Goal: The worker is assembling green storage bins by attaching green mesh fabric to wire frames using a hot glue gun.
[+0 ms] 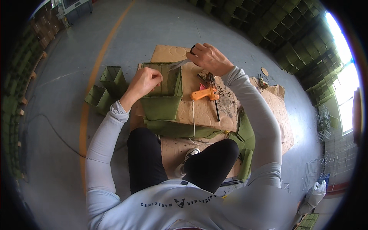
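Observation:
A pair of scissors is in my right hand, with a dark handle loop at the fingers and grey blades pointing left. The blades pass over the open top of a green box, which stands on a cardboard-covered work surface. My left hand is closed in a pinch above the box's left side; what its fingertips hold, if anything, is too small to make out. To the right of the box lies an orange glue gun with a white cord.
Dark residue marks the cardboard around the glue gun. Two green boxes stand on the floor at left, near a yellow line. Green pieces lie right of my knees. Stacks of green boxes line the far right.

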Motion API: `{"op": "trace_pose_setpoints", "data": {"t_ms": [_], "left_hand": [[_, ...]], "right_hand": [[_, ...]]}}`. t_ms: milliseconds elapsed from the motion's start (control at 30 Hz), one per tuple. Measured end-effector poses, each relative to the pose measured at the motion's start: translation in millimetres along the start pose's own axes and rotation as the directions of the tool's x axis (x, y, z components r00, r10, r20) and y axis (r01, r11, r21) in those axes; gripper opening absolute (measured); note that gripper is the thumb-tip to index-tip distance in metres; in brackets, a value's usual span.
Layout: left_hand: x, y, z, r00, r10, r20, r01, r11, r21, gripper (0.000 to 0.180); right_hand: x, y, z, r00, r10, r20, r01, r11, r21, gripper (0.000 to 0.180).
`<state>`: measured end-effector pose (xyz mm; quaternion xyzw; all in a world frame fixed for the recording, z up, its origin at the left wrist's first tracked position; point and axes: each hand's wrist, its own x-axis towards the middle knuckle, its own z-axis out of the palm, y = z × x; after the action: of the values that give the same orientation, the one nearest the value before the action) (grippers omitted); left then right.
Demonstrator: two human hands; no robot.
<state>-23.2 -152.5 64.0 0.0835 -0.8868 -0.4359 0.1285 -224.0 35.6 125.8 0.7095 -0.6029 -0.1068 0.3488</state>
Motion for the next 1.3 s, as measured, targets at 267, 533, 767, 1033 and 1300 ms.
{"op": "trace_pose_setpoints", "data": {"t_ms": [267, 533, 767, 1033, 1300], "left_hand": [[-6.4, -3.9, 5.7, 0.994, 0.102, -0.044, -0.094, 0.986, 0.140, 0.020], [-4.4, -7.3, 8.1, 0.994, 0.106, -0.027, -0.101, 0.984, 0.148, 0.018], [-5.0, -9.6, 10.1, 0.993, 0.107, -0.053, -0.100, 0.988, 0.119, 0.019], [-8.4, -6.0, 12.4, 0.992, 0.111, -0.056, -0.104, 0.988, 0.115, 0.020], [-29.8, -8.3, -36.8, 0.910, -0.113, -0.398, -0.115, 0.855, -0.505, 0.015]], "right_hand": [[-1.5, 17.5, 2.9, 0.997, -0.053, -0.052, 0.049, 0.995, -0.089, 0.020], [37.0, 18.6, 17.0, 0.976, -0.213, -0.050, 0.200, 0.961, -0.191, 0.012], [50.5, 21.0, 34.4, 0.952, -0.305, -0.040, 0.294, 0.939, -0.178, 0.013], [48.5, 20.8, 41.6, 0.954, -0.301, 0.018, 0.300, 0.942, -0.153, 0.014], [4.3, 33.1, 35.6, 0.983, -0.026, -0.181, 0.027, 1.000, 0.006, 0.018]]}}
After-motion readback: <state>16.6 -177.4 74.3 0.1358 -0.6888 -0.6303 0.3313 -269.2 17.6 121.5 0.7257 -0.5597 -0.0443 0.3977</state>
